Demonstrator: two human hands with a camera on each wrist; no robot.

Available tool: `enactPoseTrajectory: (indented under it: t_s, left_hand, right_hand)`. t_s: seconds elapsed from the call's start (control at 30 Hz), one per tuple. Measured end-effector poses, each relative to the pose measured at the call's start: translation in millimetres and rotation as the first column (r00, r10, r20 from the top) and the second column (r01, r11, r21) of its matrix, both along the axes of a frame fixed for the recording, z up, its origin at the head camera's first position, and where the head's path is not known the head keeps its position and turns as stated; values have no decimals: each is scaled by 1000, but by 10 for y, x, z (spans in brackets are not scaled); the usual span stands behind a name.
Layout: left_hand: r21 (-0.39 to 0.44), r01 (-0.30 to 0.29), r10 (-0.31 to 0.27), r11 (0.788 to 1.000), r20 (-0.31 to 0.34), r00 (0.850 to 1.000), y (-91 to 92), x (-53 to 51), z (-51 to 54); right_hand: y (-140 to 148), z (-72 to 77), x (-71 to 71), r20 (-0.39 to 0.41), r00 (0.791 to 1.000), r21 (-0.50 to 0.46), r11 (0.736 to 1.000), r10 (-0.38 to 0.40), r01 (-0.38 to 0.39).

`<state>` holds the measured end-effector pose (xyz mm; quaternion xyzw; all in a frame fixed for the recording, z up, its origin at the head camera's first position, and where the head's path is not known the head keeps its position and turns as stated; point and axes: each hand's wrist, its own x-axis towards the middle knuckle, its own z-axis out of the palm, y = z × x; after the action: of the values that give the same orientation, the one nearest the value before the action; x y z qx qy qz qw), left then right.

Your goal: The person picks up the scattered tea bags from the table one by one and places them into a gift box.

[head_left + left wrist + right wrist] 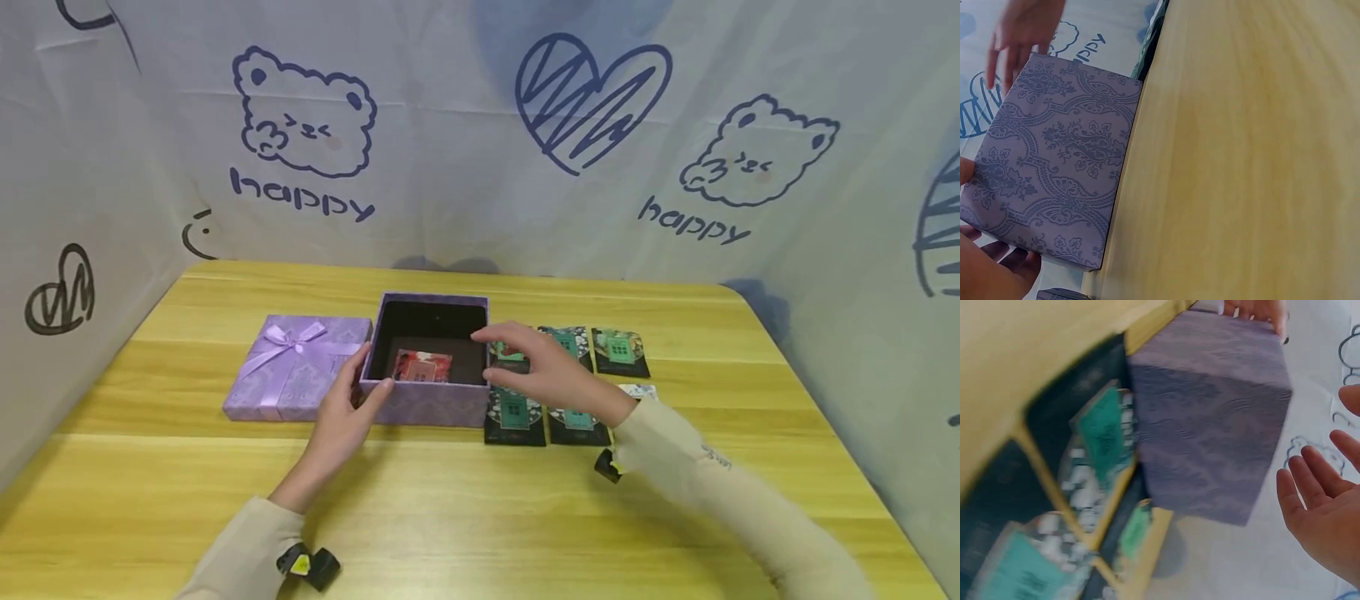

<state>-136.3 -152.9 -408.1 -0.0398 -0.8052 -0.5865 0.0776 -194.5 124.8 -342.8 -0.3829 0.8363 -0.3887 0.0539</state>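
An open purple patterned box (431,403) with a dark inside stands on the table. A red packet (423,367) lies in it. My left hand (341,421) holds the box at its near left corner, thumb at the front rim and fingers along the left side. My right hand (551,371) hovers at the box's right rim, fingers and thumb spread apart with nothing between them. In the right wrist view the right hand (1329,506) is apart from the box (1210,425). Dark packets with green labels (514,412) lie under and beside that hand.
A purple lid (300,375) with a ribbon bow lies left of the box. Another green-labelled packet (621,352) lies at the far right of the group, and a pale-topped packet (639,391) is partly hidden by the right wrist. A printed curtain (450,200) hangs behind the table.
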Motion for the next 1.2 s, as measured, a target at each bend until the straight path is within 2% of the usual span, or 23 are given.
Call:
enactPoseTrajectory:
  t_s: [0.2,0.3,0.57,0.87,1.07,1.2]
  left_hand:
    - [4,6,-6,1000,-10,1000,-15,0,-10]
    - [25,13,-12,1000,-9,1000,-9,-3,-12]
    - [29,14,-13,999,-3,1000,-11,-12,-12]
    - [23,11,-11,1000,6,1000,-5,-7,-7]
    - [24,14,-14,1000,17,1000,1,5,3]
    - [31,9,-10,999,21,1000,1,11,16]
  right_hand:
    - [159,-192,31,53,997,-20,998,-59,60]
    - [265,-240,44,69,995,6,997,-76,76]
    - [616,-348,35,141,989,104,994,-54,40]
    - [1093,-451,39,164,964,190,966,-208,176]
    - [1373,-481,16,141,958,248,946,-251,211]
    - [1511,-460,43,160,952,271,939,-262,213]
